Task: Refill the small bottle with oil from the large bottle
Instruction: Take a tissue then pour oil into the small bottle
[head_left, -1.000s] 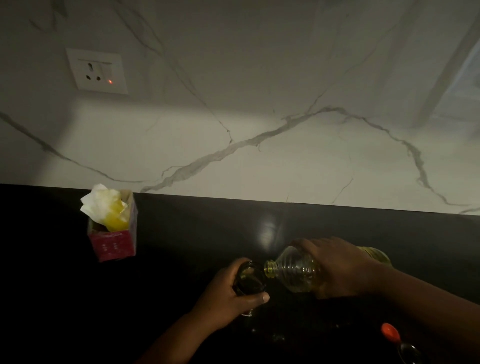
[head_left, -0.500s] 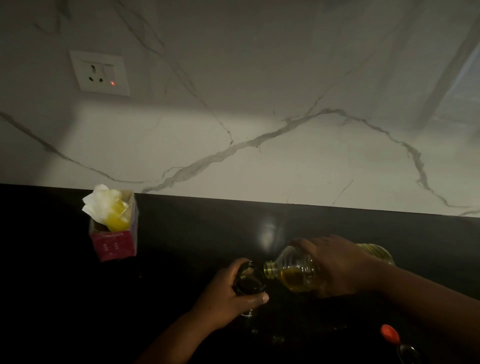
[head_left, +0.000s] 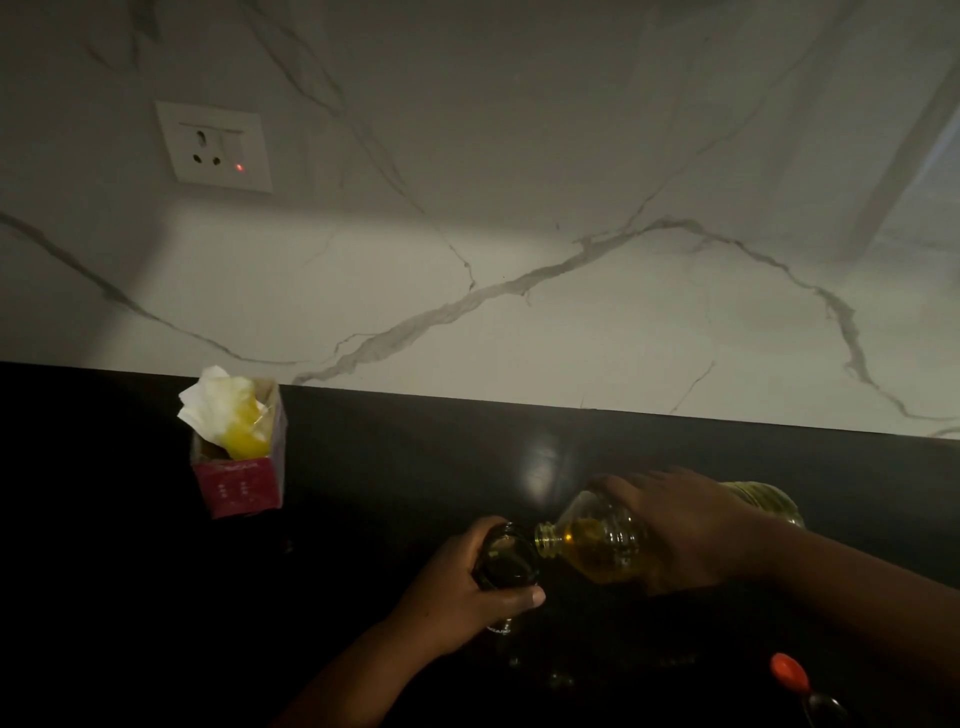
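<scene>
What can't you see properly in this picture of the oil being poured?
All in the head view:
- Small bottle: dark, and the left hand wraps it, so its oil level is hidden.
- Large bottle: the right hand covers its middle.
- Oil stream: too dim to tell whether any is flowing.
- Orange object: partly lost in the dark near the bottom edge.
- Red box: print too small to read.

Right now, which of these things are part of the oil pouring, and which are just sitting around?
In use: large bottle, tipped by the right hand; small bottle, held by the left hand.

Lying about: red box stuffed with tissue; orange cap; wall socket.
</scene>
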